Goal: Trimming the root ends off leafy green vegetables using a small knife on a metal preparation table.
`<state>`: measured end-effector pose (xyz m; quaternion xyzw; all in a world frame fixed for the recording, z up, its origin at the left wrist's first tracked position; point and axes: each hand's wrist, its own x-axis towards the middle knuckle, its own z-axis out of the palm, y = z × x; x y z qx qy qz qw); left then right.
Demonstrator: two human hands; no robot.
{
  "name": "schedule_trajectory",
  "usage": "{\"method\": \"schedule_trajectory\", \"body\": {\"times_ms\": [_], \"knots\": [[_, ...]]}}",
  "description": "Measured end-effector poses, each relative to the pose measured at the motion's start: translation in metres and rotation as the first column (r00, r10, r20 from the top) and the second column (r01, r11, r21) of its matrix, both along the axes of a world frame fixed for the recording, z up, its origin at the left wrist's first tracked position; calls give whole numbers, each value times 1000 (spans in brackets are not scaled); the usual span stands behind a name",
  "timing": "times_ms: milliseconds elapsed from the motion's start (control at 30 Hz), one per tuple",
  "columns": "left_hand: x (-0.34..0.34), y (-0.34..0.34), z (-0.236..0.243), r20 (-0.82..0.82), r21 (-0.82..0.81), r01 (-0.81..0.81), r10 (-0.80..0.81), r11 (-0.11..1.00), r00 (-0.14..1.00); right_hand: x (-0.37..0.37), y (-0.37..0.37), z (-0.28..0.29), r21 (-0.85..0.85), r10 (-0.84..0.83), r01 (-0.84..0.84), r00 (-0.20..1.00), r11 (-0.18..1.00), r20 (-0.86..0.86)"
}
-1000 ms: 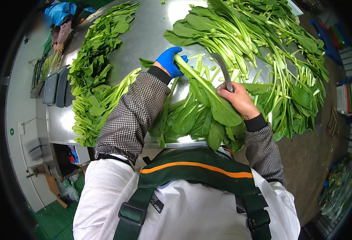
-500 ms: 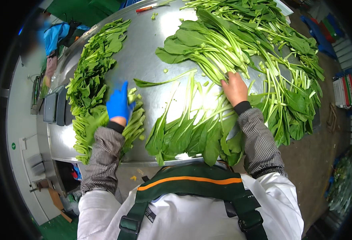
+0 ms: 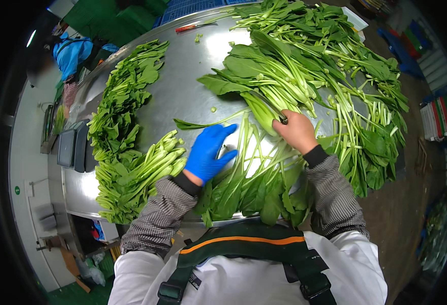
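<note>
My left hand [image 3: 210, 154], in a blue glove, hovers over the middle of the metal table [image 3: 182, 96]. Its thumb and fingers are apart, and it holds nothing. My bare right hand [image 3: 297, 132] is closed around the dark handle of a small knife [image 3: 270, 104], whose blade points away and to the left. A leafy green with a thick pale stalk [image 3: 258, 113] lies against the blade and the right fingertips. Beyond it spreads a heap of leafy greens [image 3: 279, 84]. Long loose leaves [image 3: 238, 195] lie between my forearms, stalks pointing away.
A long row of stacked greens [image 3: 124, 107] runs down the table's left side. More greens [image 3: 376, 137] cover the right side. A red-handled knife [image 3: 187, 28] lies at the far edge. At the left, a person in blue [image 3: 73, 53] stands beyond grey trays [image 3: 70, 145].
My left hand has moved right, from the left row of greens to the middle. The right hand has drawn slightly nearer, and the knife and a leafy green now show at its fingers.
</note>
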<state>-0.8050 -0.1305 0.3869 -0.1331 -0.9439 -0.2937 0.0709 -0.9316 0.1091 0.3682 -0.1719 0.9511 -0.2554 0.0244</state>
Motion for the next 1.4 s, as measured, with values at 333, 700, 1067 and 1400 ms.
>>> {"method": "schedule_trajectory", "body": {"times_ms": [333, 700, 1067, 1400], "knots": [[-59, 82, 52, 48, 358, 186, -217, 915, 975, 30, 61, 58, -661, 40, 79, 986, 746, 163], [-44, 91, 57, 499, 759, -184, -377, 624, 780, 43, 76, 28, -155, -19, -78, 838, 985, -546], [-51, 89, 52, 470, 764, -166, -360, 624, 806, 43, 49, 49, -762, 225, -73, 969, 644, 98], [-32, 95, 23, 419, 639, -206, -110, 741, 901, 44, 36, 52, -724, 144, 118, 946, 679, 289]]}}
